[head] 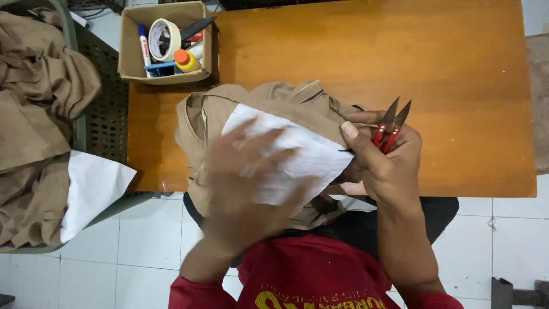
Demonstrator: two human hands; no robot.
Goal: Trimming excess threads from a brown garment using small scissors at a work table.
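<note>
A tan garment (269, 103) lies bunched at the near edge of the wooden table (400, 68), its white pocket lining (309, 154) turned outward. My left hand (246, 189) is blurred, fingers spread, flat on the white lining. My right hand (383, 160) pinches the garment's edge with the thumb while holding red-handled thread snips (390, 127), blades pointing up and away from me.
A cardboard box (128, 63) at the table's far left corner holds a tape roll, markers and a small bottle. A green crate (80, 131) to the left carries more tan garments (34, 103) with white lining. White tiled floor lies below.
</note>
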